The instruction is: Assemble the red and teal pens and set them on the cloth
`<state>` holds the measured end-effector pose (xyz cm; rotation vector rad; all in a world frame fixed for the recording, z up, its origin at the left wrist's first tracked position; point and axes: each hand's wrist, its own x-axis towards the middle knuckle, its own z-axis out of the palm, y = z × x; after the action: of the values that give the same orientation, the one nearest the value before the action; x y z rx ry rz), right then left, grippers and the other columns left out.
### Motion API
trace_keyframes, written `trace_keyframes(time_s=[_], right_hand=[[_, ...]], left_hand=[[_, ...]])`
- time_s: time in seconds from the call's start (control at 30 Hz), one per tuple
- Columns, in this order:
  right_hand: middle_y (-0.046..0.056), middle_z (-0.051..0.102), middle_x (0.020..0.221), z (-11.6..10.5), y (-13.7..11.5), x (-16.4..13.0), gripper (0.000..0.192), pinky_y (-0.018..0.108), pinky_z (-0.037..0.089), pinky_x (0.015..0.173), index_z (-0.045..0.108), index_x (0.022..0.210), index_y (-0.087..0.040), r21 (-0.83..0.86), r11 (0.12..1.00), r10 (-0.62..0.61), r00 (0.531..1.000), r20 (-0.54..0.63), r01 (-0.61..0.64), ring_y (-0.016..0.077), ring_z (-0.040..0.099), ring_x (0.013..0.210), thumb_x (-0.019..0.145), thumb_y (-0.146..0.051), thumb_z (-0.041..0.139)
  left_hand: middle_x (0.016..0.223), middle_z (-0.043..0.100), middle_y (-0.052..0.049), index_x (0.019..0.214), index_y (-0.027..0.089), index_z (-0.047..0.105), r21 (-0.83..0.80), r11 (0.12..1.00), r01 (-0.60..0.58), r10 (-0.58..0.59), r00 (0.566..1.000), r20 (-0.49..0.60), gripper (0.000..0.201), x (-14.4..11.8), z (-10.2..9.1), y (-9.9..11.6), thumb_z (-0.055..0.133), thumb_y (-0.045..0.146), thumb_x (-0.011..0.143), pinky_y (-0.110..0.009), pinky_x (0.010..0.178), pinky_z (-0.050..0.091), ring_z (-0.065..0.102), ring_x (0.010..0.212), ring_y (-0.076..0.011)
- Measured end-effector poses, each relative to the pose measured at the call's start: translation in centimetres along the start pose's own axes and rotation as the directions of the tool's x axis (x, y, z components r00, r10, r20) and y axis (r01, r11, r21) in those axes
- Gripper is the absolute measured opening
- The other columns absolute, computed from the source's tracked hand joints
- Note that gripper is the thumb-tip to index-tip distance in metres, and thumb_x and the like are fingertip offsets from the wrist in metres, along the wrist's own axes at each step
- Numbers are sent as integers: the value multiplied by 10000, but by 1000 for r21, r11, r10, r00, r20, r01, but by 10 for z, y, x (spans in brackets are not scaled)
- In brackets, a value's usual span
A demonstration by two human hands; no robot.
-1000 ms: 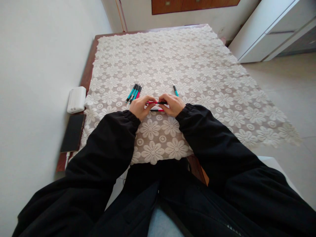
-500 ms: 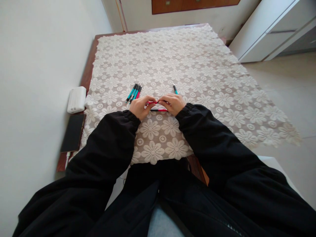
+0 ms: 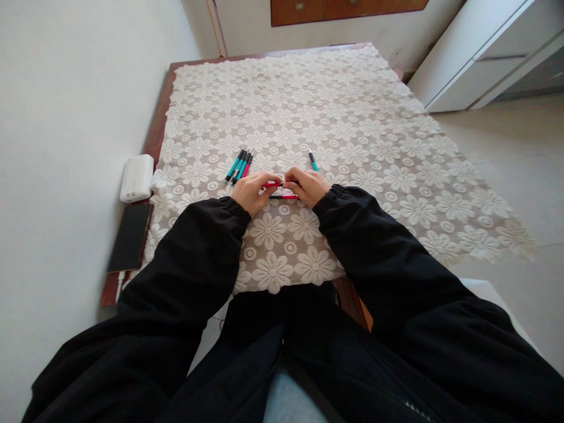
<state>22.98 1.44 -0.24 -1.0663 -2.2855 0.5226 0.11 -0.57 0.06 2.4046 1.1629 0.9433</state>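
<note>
My left hand (image 3: 252, 191) and my right hand (image 3: 306, 184) meet over the lace tablecloth (image 3: 335, 117), both pinching one red pen (image 3: 272, 184) held level between them. The right hand covers the pen's black end. A second red and black pen (image 3: 284, 197) lies on the cloth just under my hands. A bunch of teal pens with one red pen (image 3: 239, 165) lies to the upper left of my left hand. A single teal pen (image 3: 312, 160) lies just beyond my right hand.
A white power bank (image 3: 137, 177) and a black phone (image 3: 130, 236) sit on the wooden table edge by the left wall. A white cabinet (image 3: 480, 53) stands at the far right on the tiled floor.
My hands have closed in toward each other. The black end of the red pen, visible a second ago, is now hidden under my right fingers.
</note>
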Motion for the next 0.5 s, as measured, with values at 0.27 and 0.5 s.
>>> trace_keyframes(time_s=[0.27,0.5], right_hand=[[90,701,1009,4,3,-2,202,334,446,777,615,1080,-195,63,991,-110,992,-66,114,212,603,842,926,-320,573],[74,711,924,1,4,0,239,335,440,798,663,1059,-197,30,996,-80,997,-21,81,210,615,844,1010,-326,468]], left_hand=[[1023,777,-59,1118,208,739,4,1000,3,-3,999,-53,225,0,3,-2,591,287,969,-330,875,577,713,925,-186],[1030,771,-58,1129,214,741,25,1000,3,-2,1000,-23,235,0,2,-4,584,282,967,-326,842,578,700,920,-189]])
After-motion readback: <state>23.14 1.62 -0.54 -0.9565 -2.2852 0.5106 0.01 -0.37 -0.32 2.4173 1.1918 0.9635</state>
